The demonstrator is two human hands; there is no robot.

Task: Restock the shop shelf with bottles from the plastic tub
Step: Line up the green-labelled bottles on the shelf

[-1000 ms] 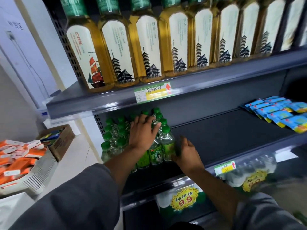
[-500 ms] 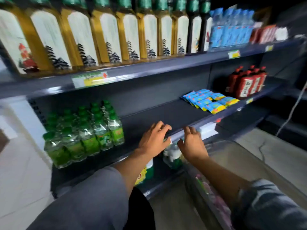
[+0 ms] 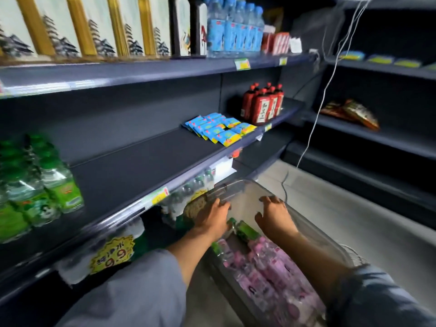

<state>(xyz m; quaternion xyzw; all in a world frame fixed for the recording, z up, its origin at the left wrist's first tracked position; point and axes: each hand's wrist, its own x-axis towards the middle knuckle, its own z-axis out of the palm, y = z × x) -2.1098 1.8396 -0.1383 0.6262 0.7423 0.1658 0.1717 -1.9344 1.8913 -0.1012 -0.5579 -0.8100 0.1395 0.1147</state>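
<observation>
While over tub [image 3: 238, 185], both hands [image 3: 213, 217] palm-down, uncurled.

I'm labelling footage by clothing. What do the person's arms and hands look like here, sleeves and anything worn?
Both forearms are bare. The left arm's grey sleeve ends near the elbow; the right sleeve looks blue-grey. The left hand and right hand show no gloves; rings or a watch aren't visible.

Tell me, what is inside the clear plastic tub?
The plastic tub holds pink-labelled bottles and a few green-labelled bottles. Both hands and forearms cover part of them; lower layers cannot be seen.
</observation>
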